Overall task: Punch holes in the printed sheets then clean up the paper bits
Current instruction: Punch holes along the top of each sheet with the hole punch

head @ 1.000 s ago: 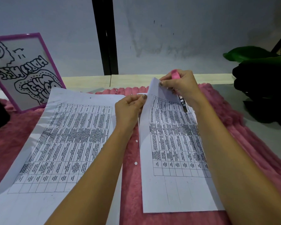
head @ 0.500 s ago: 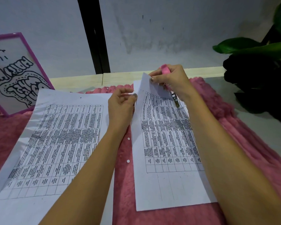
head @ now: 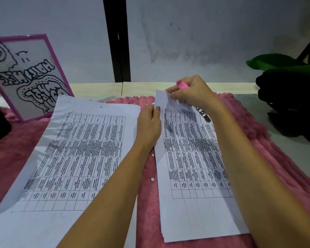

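Since the earlier frame both hands have stayed at the far end of the right stack of printed sheets (head: 195,215), and the left hand (head: 149,122) has settled close against its left edge. The grip of the right hand (head: 191,94) is closed round a pink-handled hole punch (head: 182,85). The punch's metal end shows below the hand, over the printed table. The thumb and forefinger of the same hand pinch the far left corner of the top sheet (head: 161,99), which is raised slightly off the stack. The grip of the left hand is closed on the left edge of that sheet, with the thumb on top and the fingers curled beside it. How far the fingers reach beneath cannot be told. Round white paper bits (head: 152,179) lie on the pink fluffy mat (head: 147,212), in the strip between the two stacks and near the mat's far edge. The left stack of printed sheets (head: 75,158) lies flat just beside the left forearm, with its far corner reaching toward a purple-framed drawing (head: 25,77) that stands tilted at the far left. The mat rests on a pale table (head: 284,149). At the far right, green plant leaves (head: 276,61) hang above a dark object that is too shadowed to identify.
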A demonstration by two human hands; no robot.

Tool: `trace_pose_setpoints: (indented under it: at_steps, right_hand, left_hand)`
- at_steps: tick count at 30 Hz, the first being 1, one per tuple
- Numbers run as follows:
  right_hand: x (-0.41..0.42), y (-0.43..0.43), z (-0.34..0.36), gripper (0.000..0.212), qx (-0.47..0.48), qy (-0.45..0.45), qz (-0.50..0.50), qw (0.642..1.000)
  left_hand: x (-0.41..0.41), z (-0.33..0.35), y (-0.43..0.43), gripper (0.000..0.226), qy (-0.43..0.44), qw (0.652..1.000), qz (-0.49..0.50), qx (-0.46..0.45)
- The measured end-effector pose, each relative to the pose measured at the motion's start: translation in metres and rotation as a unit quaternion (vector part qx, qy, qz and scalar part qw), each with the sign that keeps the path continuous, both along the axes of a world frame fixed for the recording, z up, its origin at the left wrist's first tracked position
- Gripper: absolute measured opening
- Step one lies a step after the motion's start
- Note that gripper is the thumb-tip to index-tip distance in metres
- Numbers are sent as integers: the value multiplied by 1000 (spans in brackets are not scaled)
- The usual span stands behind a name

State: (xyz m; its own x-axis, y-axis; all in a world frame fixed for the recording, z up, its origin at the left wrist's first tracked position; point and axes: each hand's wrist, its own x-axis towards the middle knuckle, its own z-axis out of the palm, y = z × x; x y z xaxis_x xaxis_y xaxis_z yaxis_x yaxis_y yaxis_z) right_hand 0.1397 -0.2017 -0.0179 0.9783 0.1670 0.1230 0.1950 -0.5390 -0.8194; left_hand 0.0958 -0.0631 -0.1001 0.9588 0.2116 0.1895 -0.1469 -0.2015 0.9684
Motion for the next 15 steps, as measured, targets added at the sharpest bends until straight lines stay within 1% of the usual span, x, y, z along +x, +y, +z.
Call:
trace_pose_setpoints:
  at_steps: [2,4,6,7,8,9,10,11,12,13,15]
  right_hand:
    - [-2,-1,5,18,-29,34,1,999]
    - [-5,-5,9,21,-62,43,-2,997]
    - [-6,-11,12,24,-53,23,-10,998]
    - [-6,-13,15,30,-25,-1,-20,999]
    - [-4,-15,18,40,39,-33,-39,998]
    - [-3,-15,24,47,136,-67,-62,986]
    - [-2,-14,31,47,250,-92,-77,961]
    - [-1,-10,38,39,360,-104,-80,924]
    - [1,-5,43,34,445,-107,-78,886]
    - [5,1,45,34,496,-113,-72,858]
    - [13,14,46,37,545,-132,-62,826]
  left_hand:
    - [-4,3,-4,31,8,1000,-5,-8]
    - [-8,5,-7,29,-2,1000,3,25]
    - [-8,3,-9,25,-29,997,32,58]
    - [-8,2,-10,24,-43,996,46,67]
    - [-7,1,-11,24,-57,994,59,72]
    - [-7,1,-11,24,-66,993,64,76]
    - [-6,2,-10,25,-68,993,60,76]
    - [-8,5,-10,27,-62,994,51,72]
    - [-9,6,-10,33,-54,996,43,63]
    - [-10,7,-9,37,-45,997,36,52]
    - [-9,7,-8,37,-27,999,31,28]
